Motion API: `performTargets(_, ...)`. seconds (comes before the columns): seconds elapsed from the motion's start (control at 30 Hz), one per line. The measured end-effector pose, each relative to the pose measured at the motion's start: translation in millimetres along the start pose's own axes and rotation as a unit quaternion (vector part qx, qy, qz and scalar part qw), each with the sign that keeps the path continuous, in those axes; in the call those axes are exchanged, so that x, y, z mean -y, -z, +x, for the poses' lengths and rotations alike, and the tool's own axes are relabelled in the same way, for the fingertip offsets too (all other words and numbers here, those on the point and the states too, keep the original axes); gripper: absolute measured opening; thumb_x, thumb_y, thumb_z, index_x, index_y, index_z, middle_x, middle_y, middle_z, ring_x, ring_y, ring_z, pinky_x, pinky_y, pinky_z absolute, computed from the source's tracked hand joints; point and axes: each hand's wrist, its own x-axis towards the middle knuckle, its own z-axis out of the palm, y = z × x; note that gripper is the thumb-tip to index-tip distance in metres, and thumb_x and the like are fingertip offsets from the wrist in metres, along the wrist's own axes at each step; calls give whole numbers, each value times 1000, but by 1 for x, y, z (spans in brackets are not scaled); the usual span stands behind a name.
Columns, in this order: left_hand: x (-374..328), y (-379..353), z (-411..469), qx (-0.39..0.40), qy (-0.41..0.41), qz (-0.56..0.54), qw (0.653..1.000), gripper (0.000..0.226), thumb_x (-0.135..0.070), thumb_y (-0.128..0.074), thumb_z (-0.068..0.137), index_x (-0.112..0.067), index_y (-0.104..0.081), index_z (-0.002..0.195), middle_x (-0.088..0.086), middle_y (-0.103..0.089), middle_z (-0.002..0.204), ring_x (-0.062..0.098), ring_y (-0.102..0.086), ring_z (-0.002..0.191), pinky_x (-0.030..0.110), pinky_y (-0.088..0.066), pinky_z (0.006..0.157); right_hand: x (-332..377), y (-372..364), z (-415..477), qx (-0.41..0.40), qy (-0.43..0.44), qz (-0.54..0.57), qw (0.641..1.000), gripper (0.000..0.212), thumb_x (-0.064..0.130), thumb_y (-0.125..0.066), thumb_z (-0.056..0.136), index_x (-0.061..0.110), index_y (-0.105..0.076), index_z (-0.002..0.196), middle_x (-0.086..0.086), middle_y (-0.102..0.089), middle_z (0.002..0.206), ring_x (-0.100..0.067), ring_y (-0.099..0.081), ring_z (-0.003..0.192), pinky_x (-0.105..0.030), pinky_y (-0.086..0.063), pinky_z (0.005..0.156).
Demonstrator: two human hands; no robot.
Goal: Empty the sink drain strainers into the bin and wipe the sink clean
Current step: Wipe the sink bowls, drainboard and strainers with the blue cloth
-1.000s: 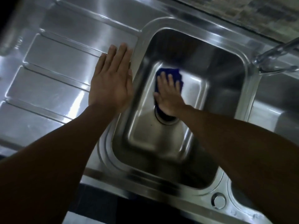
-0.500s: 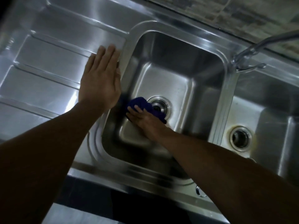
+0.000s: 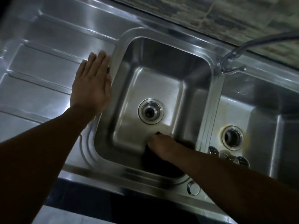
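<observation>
The left basin of a steel double sink has an uncovered drain hole. My right hand is down at the basin's near right corner, fingers curled over a dark cloth of which only a small edge shows. My left hand lies flat and open on the drainboard, right beside the basin's left rim. Two metal drain strainers lie in the right basin, near its front, beside that basin's stained drain hole.
A chrome tap rises behind the divider between the basins, its spout running off to the right. A round capped hole sits on the front rim. A tiled wall runs behind the sink.
My right hand has dragged the cloth from beside the drain toward me into the near right corner of the left basin. The drain hole is now uncovered. My left hand stays on the drainboard.
</observation>
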Motion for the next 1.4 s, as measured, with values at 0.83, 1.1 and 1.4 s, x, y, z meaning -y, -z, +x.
performTargets(0.83,1,-2,3,21,6,-9,1000,51,-24,-28,109,-8,-27,157,15,-25,165,31,-17,155,46,-12,127,-16,15,28,-84,-168,113,976,55,2,-55,93,9,-43,146,-14,-44,149,-36,-45,135,-42,-44,109)
performTargets(1.1,-60,7,-18,68,74,-73,992,54,-14,-34,103,-1,-28,155,22,-22,164,41,-14,153,51,-9,127,4,10,-71,-174,-114,314,926,48,9,-65,90,18,-59,137,-17,-56,133,-33,-61,115,-35,-48,104)
performTargets(1.4,-189,-5,-61,91,97,-206,969,51,-19,-34,108,-11,-27,158,7,-16,168,20,-6,157,41,-8,128,-36,3,-195,-519,-73,496,693,59,2,-70,84,24,-59,138,5,-73,119,4,-69,86,-8,-53,83)
